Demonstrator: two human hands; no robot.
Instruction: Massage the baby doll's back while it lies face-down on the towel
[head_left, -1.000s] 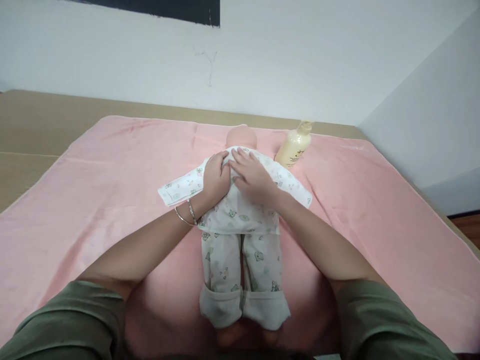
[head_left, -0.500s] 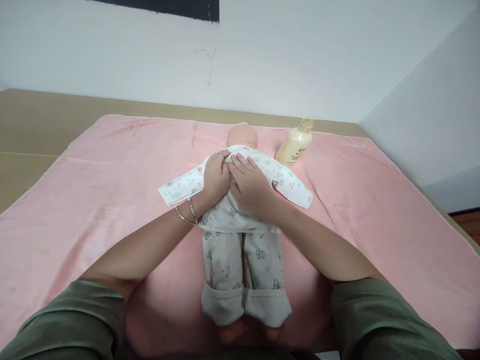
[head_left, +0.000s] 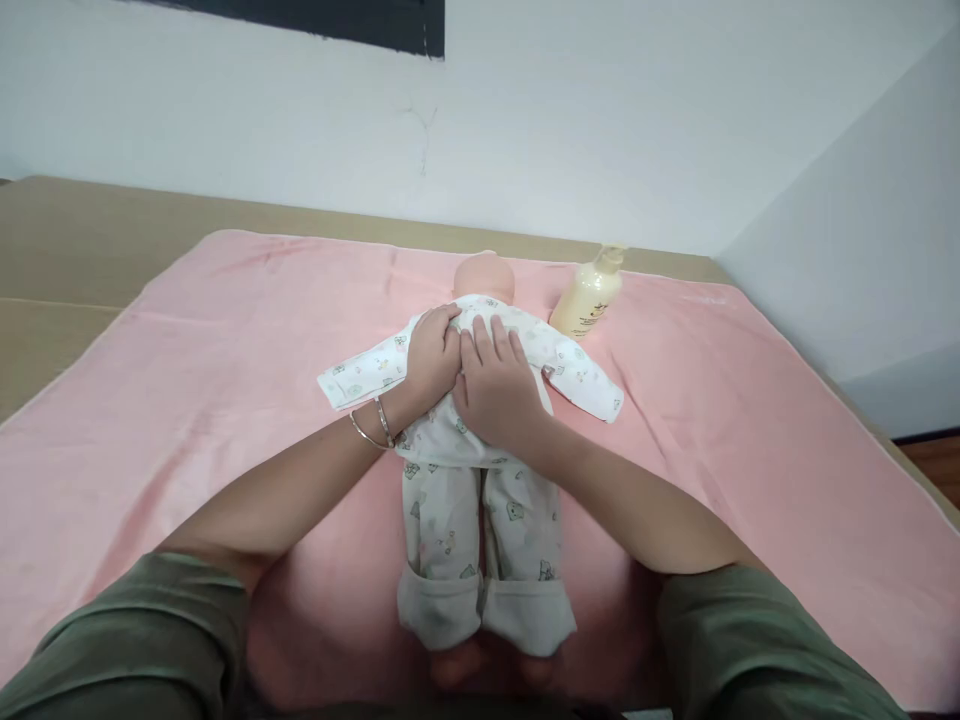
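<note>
A baby doll (head_left: 450, 440) in a white printed top and trousers lies lengthwise before me, its smooth bald head (head_left: 484, 277) at the far end. No face shows on it. My right hand (head_left: 499, 385) lies flat on the middle of the doll's torso, fingers stretched and slightly apart. Beside it, my left hand (head_left: 433, 355) rests over the upper torso on the left, fingers close together and a little bent. The two hands touch near the thumbs. Both sleeves of the top spread outward, and the trouser cuffs are rolled above the feet.
Under the doll a pink blanket (head_left: 247, 400) covers a tan surface (head_left: 90, 225). A pale yellow pump bottle (head_left: 589, 297) stands tilted-looking near the doll's right-hand sleeve. White walls rise behind and to the right, with a dark panel (head_left: 360, 22) at the top.
My right hand has shifted slightly down the doll's torso, and its fingers point more straight ahead. My left hand stays in place. The view has tipped slightly.
</note>
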